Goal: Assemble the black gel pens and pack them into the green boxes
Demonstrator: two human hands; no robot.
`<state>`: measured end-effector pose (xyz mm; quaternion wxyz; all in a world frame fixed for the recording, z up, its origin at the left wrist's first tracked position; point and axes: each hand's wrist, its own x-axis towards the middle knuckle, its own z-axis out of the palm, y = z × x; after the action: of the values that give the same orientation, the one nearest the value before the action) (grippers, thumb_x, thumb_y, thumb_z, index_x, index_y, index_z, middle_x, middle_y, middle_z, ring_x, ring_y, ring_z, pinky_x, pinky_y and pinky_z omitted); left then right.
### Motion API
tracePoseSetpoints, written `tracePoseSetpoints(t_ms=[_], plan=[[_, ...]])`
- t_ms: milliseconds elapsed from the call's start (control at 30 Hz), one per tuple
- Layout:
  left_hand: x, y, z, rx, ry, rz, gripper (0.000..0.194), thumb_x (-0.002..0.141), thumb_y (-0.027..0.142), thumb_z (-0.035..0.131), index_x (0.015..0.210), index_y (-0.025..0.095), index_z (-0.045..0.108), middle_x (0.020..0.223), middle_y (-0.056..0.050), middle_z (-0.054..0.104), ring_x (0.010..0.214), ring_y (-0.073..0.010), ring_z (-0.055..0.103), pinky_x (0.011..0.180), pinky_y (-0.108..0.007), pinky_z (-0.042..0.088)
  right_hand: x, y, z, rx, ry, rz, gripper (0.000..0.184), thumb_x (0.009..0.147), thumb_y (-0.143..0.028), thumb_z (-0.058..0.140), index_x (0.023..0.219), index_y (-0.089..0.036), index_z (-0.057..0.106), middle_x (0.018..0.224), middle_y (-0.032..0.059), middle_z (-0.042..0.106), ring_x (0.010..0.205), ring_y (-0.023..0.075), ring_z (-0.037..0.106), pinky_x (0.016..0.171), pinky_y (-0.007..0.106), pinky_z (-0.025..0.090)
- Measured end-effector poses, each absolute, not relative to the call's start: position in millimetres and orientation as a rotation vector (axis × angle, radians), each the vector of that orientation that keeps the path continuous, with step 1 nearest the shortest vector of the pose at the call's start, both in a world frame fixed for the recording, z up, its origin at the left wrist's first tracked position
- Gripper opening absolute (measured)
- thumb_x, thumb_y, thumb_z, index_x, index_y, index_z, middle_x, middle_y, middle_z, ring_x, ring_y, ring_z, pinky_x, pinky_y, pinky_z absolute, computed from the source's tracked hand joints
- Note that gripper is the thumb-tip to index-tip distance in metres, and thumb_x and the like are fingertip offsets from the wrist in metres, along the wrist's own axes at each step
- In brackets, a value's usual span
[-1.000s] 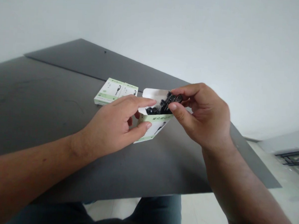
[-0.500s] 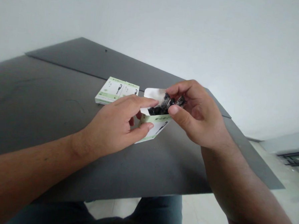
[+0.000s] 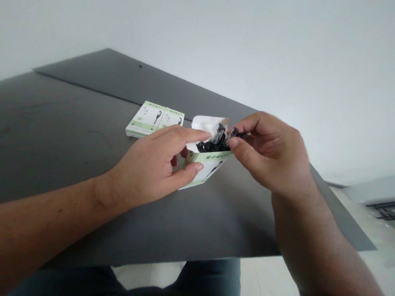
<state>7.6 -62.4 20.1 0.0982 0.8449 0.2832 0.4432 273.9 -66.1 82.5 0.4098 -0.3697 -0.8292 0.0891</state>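
My left hand (image 3: pixel 160 159) grips a small white and green carton (image 3: pixel 204 172) by its left side, forefinger over the opening and thumb on the front. The carton stands on the table with its white top flap (image 3: pixel 203 122) raised. Shiny black pieces (image 3: pixel 211 146) fill its mouth, and one clear and black plastic piece (image 3: pixel 220 133) sticks up among them. At the right edge of the opening, my right hand (image 3: pixel 270 152) is closed in a pinch on another small black and clear plastic piece (image 3: pixel 233 133). Its exact kind is too small to tell.
Two similar cartons (image 3: pixel 146 119) lie flat side by side behind my left hand. The dark grey table (image 3: pixel 85 146) has a raised seam towards the back, near a pale wall. My legs are under the front edge. A black metal frame (image 3: pixel 388 207) stands on the floor to the right.
My right hand has shifted slightly right and turned, bringing the pinched piece to the carton's right edge. The carton's opening shows more. My left hand has stayed in place.
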Motion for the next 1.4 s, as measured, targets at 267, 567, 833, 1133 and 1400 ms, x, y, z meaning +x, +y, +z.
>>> tracePoseSetpoints(t_ms=[267, 567, 833, 1133, 1400], plan=[[7, -64, 21, 2.463, 0.842, 1.292, 0.047, 0.101, 0.033, 0.068, 0.147, 0.032, 0.068, 0.134, -0.007, 0.08, 0.087, -0.0234, 0.078, 0.09, -0.045, 0.07, 281, -68, 82, -0.863, -2.007, 0.108, 0.018, 0.102, -0.043, 0.082, 0.117, -0.032, 0.081, 0.104, 0.0052, 0.077, 0.091, 0.0232, 0.074, 0.074, 0.04, 0.067], [7, -63, 20, 2.465, 0.817, 1.295, 0.047, 0.1, 0.031, 0.069, 0.147, 0.032, 0.068, 0.139, -0.007, 0.079, 0.088, -0.0237, 0.08, 0.09, -0.045, 0.069, 283, -70, 80, -0.832, -2.049, 0.056, 0.02, 0.105, -0.038, 0.078, 0.124, -0.033, 0.082, 0.117, 0.0073, 0.078, 0.107, 0.0271, 0.075, 0.086, 0.045, 0.068], [7, -64, 21, 2.482, 0.846, 1.288, 0.045, 0.101, 0.033, 0.068, 0.145, 0.035, 0.067, 0.134, -0.005, 0.08, 0.084, -0.0221, 0.078, 0.091, -0.044, 0.069, 274, -73, 82, -0.708, -2.257, -0.06, 0.032, 0.103, -0.03, 0.078, 0.134, -0.036, 0.079, 0.124, 0.0069, 0.081, 0.118, 0.0313, 0.075, 0.103, 0.056, 0.066], [7, -56, 13, 2.526, 0.719, 1.418, 0.049, 0.099, 0.034, 0.074, 0.146, 0.029, 0.068, 0.129, -0.007, 0.08, 0.075, -0.0198, 0.073, 0.082, -0.041, 0.068, 280, -75, 75, -0.653, -2.296, -0.114, 0.041, 0.102, -0.027, 0.08, 0.143, -0.031, 0.077, 0.135, 0.012, 0.077, 0.127, 0.0325, 0.073, 0.109, 0.056, 0.065], [5, -55, 12, 2.534, 0.708, 1.418, 0.053, 0.098, 0.031, 0.076, 0.15, 0.03, 0.069, 0.129, -0.006, 0.081, 0.076, -0.0187, 0.073, 0.078, -0.038, 0.068, 286, -78, 72, -0.651, -2.279, -0.067, 0.038, 0.101, -0.026, 0.082, 0.138, -0.032, 0.081, 0.137, 0.0115, 0.074, 0.125, 0.0317, 0.074, 0.106, 0.053, 0.068]])
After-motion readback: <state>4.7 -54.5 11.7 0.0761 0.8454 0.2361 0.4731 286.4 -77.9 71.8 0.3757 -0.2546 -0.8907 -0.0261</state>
